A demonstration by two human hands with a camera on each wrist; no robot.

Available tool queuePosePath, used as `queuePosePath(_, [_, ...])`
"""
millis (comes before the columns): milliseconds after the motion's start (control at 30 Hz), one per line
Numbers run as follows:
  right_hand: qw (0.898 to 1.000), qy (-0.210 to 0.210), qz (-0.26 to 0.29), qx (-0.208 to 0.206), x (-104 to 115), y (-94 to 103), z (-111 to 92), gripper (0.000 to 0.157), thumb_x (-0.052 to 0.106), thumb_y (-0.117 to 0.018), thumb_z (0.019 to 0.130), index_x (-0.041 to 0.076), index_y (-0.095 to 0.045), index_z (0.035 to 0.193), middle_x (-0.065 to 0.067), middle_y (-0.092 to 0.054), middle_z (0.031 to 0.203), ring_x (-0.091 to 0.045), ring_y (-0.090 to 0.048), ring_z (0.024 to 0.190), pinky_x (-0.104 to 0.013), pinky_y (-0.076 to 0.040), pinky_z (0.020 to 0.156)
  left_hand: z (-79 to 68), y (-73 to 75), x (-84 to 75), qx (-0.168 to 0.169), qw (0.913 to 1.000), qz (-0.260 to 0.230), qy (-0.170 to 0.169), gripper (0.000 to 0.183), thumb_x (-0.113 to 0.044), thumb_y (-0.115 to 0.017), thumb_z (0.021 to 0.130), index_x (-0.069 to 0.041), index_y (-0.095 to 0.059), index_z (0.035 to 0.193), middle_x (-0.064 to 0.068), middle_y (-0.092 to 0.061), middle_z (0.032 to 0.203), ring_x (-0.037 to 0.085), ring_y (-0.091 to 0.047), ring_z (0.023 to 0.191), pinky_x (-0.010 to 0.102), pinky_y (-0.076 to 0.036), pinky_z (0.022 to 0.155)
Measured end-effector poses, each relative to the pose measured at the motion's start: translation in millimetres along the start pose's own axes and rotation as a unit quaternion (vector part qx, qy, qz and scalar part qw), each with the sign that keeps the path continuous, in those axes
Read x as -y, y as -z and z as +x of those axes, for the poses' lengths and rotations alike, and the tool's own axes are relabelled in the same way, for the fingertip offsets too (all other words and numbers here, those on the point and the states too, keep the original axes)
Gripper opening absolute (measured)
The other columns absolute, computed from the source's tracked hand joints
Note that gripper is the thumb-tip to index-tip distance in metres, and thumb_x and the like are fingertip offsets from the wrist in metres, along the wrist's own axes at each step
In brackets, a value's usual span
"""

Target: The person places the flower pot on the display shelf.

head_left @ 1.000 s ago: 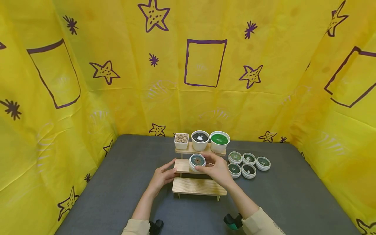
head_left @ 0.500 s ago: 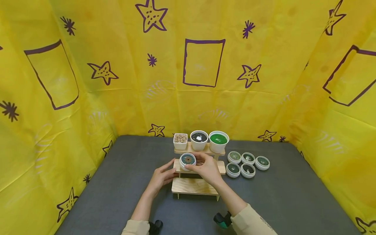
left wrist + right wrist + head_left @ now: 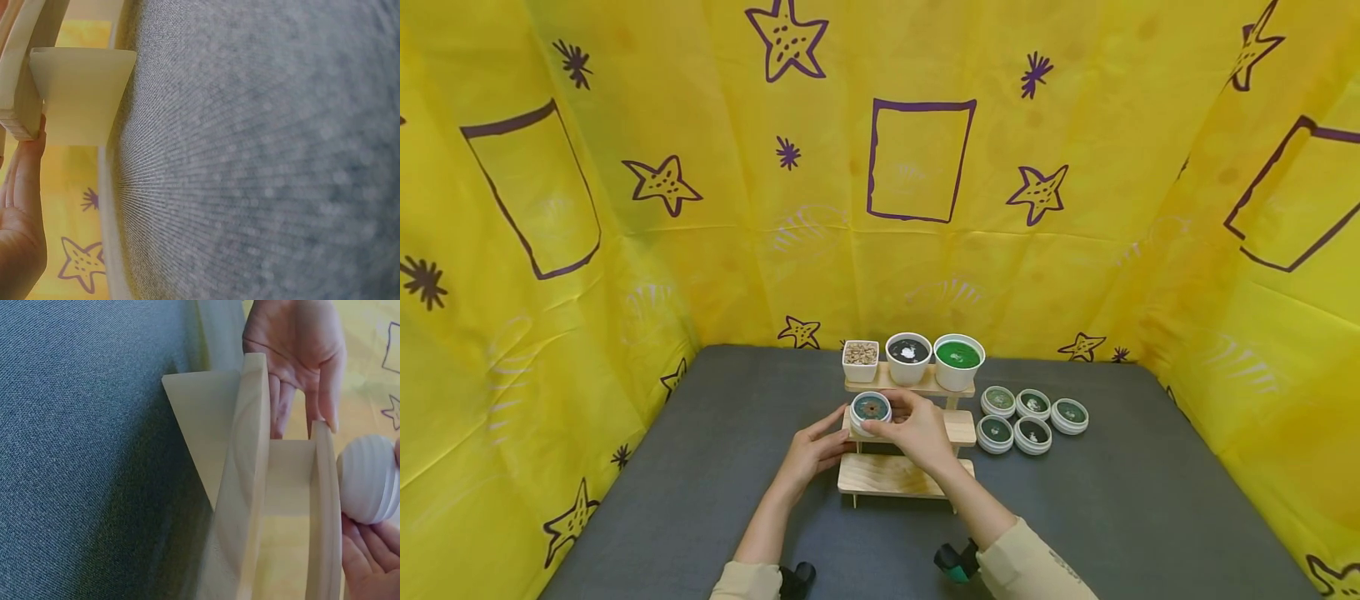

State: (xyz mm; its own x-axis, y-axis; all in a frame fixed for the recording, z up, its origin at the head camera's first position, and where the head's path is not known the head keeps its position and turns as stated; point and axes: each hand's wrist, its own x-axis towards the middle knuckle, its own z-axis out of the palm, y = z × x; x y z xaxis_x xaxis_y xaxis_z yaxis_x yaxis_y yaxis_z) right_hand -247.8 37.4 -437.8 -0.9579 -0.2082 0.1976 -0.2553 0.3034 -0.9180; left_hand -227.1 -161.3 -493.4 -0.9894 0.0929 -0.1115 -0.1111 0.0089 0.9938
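A small round white jar [image 3: 871,408] with a blue, brown-centred top sits at the left end of the middle tier of a three-step wooden stand [image 3: 902,477]. Thumb and fingers of my right hand [image 3: 921,429] pinch it from the right. In the right wrist view, the ribbed side of the jar [image 3: 367,481] meets the tier, with part of the right hand [image 3: 375,559] beneath. My left hand [image 3: 811,454] touches the left end of that tier with extended fingers. Seen from the left wrist, the left hand [image 3: 24,212] reaches the wooden edge.
On the top tier stand a square cup of tan bits [image 3: 861,360], a cup with dark contents [image 3: 908,360] and a green-filled cup [image 3: 958,362]. Several white jars with greenish tops [image 3: 1033,417] cluster right of the stand on the grey table [image 3: 1150,500]. Yellow cloth [image 3: 925,275] encloses the back and sides.
My right hand has moved the blue-topped jar leftward along the middle tier, from near its centre to its left end. The left hand stays at the tier's left end.
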Motion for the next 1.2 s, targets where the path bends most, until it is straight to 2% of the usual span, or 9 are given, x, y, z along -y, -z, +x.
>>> queuePosePath(233, [1.0,0.0,-0.001,-0.006,-1.3,-3.8,1.9,0.051,0.029,-0.089,0.072,0.01,-0.071,0.116,-0.009,-0.075,0.108,-0.017,-0.072,0.094,-0.023,-0.058,0.078,0.4,0.6,0.2,0.001,1.0,0.001,0.0,0.058,-0.024,-0.062,0.096,-0.018,-0.043,0.151,0.026,-0.06,0.135,0.031,-0.069,0.112,0.039,-0.057,0.093])
queuePosePath(500, [0.999,0.017,-0.032,-0.011,-1.2,-5.7,1.3,0.053,0.031,-0.089,0.071,0.011,-0.071,0.117,-0.008,-0.076,0.107,-0.016,-0.072,0.091,-0.023,-0.058,0.075,0.7,1.1,0.3,0.001,1.0,0.003,-0.001,0.058,-0.024,-0.062,0.096,-0.018,-0.044,0.15,0.026,-0.058,0.137,0.028,-0.07,0.11,0.04,-0.057,0.094])
queuePosePath(867, [0.999,0.026,-0.03,-0.021,-0.6,-6.8,0.5,0.051,0.031,-0.089,0.07,0.012,-0.072,0.115,-0.008,-0.077,0.103,-0.015,-0.072,0.09,-0.02,-0.057,0.075,1.1,1.6,0.4,0.005,1.0,0.003,-0.002,0.058,-0.024,-0.062,0.096,-0.018,-0.043,0.151,0.026,-0.059,0.136,0.029,-0.069,0.111,0.039,-0.057,0.094])
queuePosePath(1200, [0.999,0.022,-0.036,-0.024,-0.5,-6.9,0.7,0.055,0.033,-0.09,0.07,0.012,-0.071,0.116,-0.008,-0.076,0.107,-0.017,-0.074,0.092,-0.024,-0.059,0.075,1.2,1.8,1.1,0.005,1.0,-0.002,-0.002,0.057,-0.023,-0.062,0.096,-0.017,-0.044,0.15,0.026,-0.059,0.136,0.03,-0.069,0.112,0.039,-0.057,0.093])
